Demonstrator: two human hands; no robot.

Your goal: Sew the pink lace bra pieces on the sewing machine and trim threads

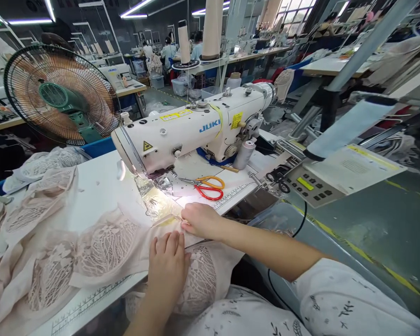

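A beige lace bra (107, 242) lies along the front of the sewing table, with one lace cup (199, 273) hanging over the edge toward my lap. My left hand (168, 261) rests on its band with the fingers laid flat on the fabric. Just to the right, my right hand (198, 220) is closed, pinching the edge of the bra's fabric. Both hands are in front of the lit needle area of a white sewing machine (182, 133). Scissors with orange and red handles (208, 187) lie on the machine bed behind my right hand.
More lace bras (38, 200) are piled at the left. A green fan (61, 95) stands behind them. A thread spool (245, 154) is beside the machine, and a control box (346, 175) juts out at right. A clear plastic bin (322, 266) sits below.
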